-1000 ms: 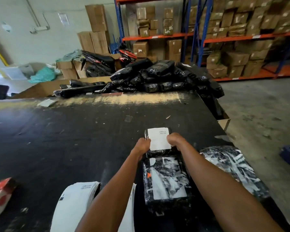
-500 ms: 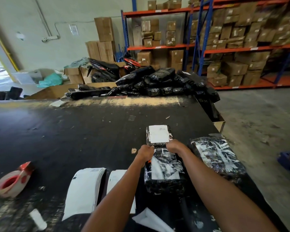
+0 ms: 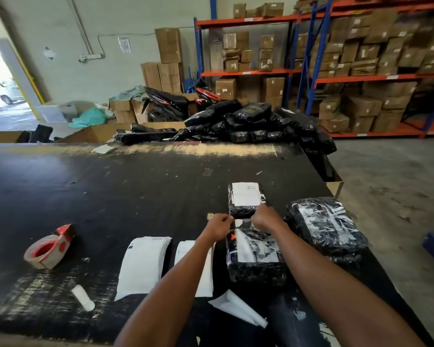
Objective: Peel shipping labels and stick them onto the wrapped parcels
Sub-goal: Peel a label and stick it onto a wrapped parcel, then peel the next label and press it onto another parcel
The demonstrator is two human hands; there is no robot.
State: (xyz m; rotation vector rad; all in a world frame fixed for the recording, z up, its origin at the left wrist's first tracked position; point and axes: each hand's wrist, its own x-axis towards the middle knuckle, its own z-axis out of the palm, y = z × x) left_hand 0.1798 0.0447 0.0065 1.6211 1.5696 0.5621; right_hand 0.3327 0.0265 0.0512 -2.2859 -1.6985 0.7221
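A black tabletop (image 3: 110,196) carries a heap of wrapped parcels (image 3: 248,121) at its far edge. At its right edge lies a large parcel (image 3: 323,226). Just left of that, in front of the person, is a middle parcel (image 3: 256,269) with a white label (image 3: 253,249) on top. Just beyond it is a small parcel (image 3: 241,210), already labelled. Two label stacks (image 3: 143,264) lie left of the middle parcel, with a tape dispenser (image 3: 48,249) farther left. The left hand (image 3: 219,225) and right hand (image 3: 266,217) meet at the label's far edge, fingers curled and pinching it.
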